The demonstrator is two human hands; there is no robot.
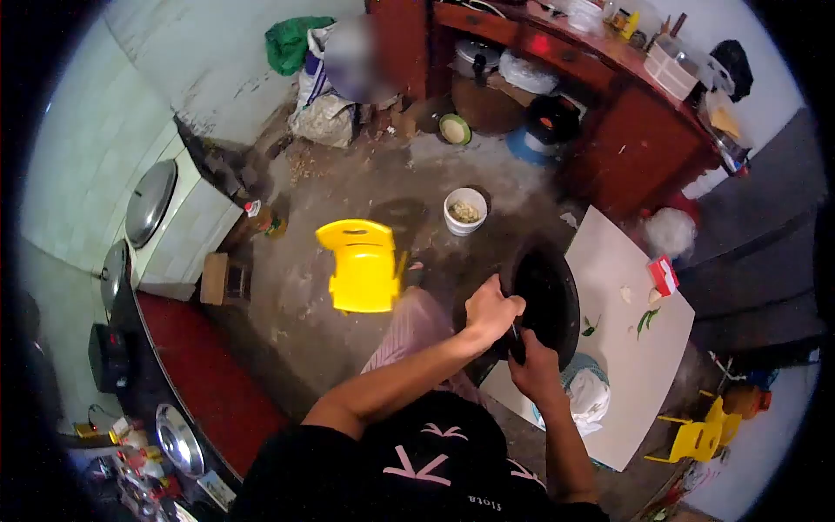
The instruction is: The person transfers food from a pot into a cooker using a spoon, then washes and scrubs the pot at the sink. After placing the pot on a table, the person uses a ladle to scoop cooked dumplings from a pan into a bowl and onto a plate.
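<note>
A black wok (546, 296) is tilted in front of me, at the left edge of the white table. My left hand (493, 311) is closed at the wok's near left side, its fingers curled in a fist. Lower and to the right, my right hand (536, 370) wraps round the wok's dark handle (517, 346). The wok's inside is dark, so I cannot make out any contents. Green chili peppers (646, 322) and pale garlic-like pieces (626, 294) lie on the table beyond it. A white plastic bag (590, 398) sits in a bluish bowl near my right forearm.
The white table (609, 435) also holds a red box (663, 275). A yellow chair (364, 270) and a white bucket (464, 211) with pale scraps stand on the floor. A red cabinet (644, 143) is at the back; a tiled stove (196, 230) is left.
</note>
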